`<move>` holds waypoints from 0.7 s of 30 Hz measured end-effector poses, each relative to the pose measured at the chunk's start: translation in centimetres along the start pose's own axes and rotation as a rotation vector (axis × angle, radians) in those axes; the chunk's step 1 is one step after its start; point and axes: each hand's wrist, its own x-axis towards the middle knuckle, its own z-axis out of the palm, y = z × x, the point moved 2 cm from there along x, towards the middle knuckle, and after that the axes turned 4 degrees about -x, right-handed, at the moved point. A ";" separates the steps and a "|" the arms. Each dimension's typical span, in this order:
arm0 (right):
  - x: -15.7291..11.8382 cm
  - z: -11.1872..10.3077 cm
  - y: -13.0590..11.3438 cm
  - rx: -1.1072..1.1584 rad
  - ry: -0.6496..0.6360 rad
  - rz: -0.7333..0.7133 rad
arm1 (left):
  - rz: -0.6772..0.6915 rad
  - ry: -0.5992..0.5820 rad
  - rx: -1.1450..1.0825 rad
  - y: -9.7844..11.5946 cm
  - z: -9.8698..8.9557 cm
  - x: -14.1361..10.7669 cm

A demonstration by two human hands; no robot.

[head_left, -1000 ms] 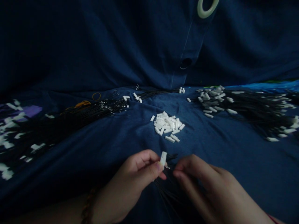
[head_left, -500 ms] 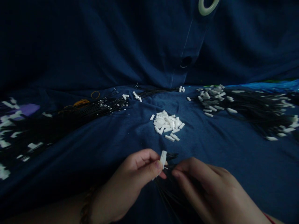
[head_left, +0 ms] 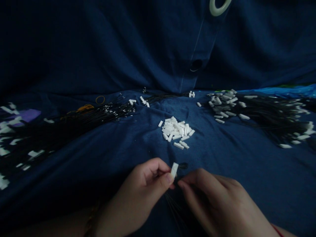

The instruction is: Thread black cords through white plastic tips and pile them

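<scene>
Between thumb and fingers, my left hand grips a white connector housing. Dark wires run out to its right, and more thin black wires hang below it. Close beside the housing, my right hand pinches thumb against forefinger on a dark wire, whose end is hard to see in the dim light. Beyond both hands lies a pile of loose white connector housings on the blue cloth.
On the left, black wires with bare metal ends lie near yellow rubber bands and a purple piece. A bundle of wires with white connectors lies on the right. Blue material shows behind it.
The white housing has turned slightly in my left hand and shows a flatter face. My right fingertips have shifted a little left, nearer to it.
</scene>
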 end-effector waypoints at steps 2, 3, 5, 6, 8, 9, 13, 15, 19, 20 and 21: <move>0.0 0.3 -0.2 -0.005 0.010 -0.023 | -0.004 -0.012 -0.030 -0.1 0.0 0.0; 0.0 0.4 -0.2 -0.004 0.012 -0.034 | -0.003 -0.014 -0.047 -0.2 0.1 0.0; 0.1 0.5 -0.3 0.004 0.010 -0.044 | 0.001 -0.021 -0.070 -0.3 0.1 0.1; 0.1 0.4 -0.3 0.004 0.010 -0.039 | 0.004 -0.020 -0.077 -0.4 0.2 0.1; 0.2 0.3 -0.2 -0.003 -0.003 -0.032 | 0.017 -0.013 -0.077 -0.4 0.1 0.2; 0.3 0.2 -0.1 -0.013 -0.004 -0.036 | 0.029 -0.003 -0.073 -0.4 0.0 0.2; 0.3 0.0 -0.3 -0.099 0.027 -0.059 | 0.095 0.092 -0.109 0.1 -0.8 0.6; 0.2 0.1 -0.5 -0.132 0.035 -0.066 | 0.117 0.132 -0.141 0.3 -1.2 0.8; -0.6 0.5 -0.3 -0.127 -0.012 -0.083 | 0.116 0.145 -0.196 0.5 -1.6 1.1; -0.9 0.6 -0.2 -0.120 -0.033 -0.085 | 0.109 0.142 -0.211 0.5 -1.7 1.2; -1.2 0.7 0.0 -0.111 -0.061 -0.088 | 0.099 0.141 -0.223 0.4 -1.6 1.2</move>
